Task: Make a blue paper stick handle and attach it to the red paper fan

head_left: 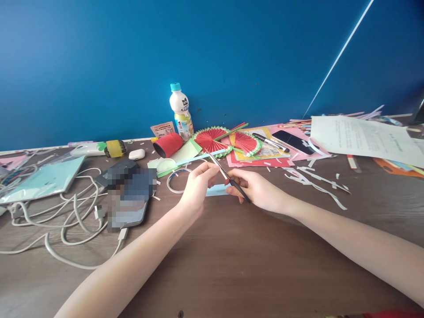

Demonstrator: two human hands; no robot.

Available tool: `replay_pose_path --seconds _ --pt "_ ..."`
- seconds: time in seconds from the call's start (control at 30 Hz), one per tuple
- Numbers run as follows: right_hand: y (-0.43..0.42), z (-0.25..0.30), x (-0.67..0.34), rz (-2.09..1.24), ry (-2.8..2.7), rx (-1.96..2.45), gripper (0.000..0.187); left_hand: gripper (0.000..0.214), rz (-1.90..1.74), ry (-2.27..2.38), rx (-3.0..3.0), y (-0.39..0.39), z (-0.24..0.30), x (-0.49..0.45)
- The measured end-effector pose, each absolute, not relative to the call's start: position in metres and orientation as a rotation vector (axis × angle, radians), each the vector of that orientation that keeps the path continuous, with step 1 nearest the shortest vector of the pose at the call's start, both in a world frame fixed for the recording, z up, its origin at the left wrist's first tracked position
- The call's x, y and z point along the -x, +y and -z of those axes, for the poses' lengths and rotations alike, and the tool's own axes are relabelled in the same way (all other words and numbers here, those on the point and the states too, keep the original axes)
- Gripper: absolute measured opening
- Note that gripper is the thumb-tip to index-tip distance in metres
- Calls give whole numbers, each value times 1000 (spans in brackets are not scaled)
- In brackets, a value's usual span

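Observation:
My right hand [258,190] grips a pair of scissors [222,169] by the dark handles, with the blades pointing up and to the left. My left hand [198,185] pinches a small pale blue piece of paper [216,190] that lies between both hands, just above the brown table [232,256]. The scissor blades cross over the paper near my left fingertips. Beyond the hands lie two red pleated paper fans with green rims [212,139], [247,143].
A phone [129,198] with white cables [69,216] lies at left. At the back stand a bottle [181,111] and a red tube [168,145]. Coloured sheets, a black pen [270,142], a second phone [293,141] and white paper [364,139] cover the right; white scraps [318,183] are scattered.

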State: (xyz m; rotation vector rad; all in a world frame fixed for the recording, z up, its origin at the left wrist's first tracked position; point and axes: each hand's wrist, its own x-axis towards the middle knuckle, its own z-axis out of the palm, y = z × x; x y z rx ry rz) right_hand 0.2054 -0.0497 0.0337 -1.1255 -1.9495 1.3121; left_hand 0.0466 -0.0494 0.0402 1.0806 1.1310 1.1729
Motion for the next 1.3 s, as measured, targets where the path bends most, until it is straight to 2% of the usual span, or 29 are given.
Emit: replay_pose_path --seconds 0.77,1.1,1.2,1.3 --pt "-48 -31 -206 -1278 -1950 1120 23 14 -1169 1131 -1092 -49 -41 -46" --pt "-39 -33 -209 -1182 -1849 1155 35 11 -1206 1100 -1115 -49 -43 -46" --pt "-39 -39 -211 -1226 -1847 1099 37 17 -1317 1128 -1047 -40 -43 -40" --pt "-39 -42 -214 -1366 -1843 994 37 13 -1300 1183 -967 -32 -42 -34"
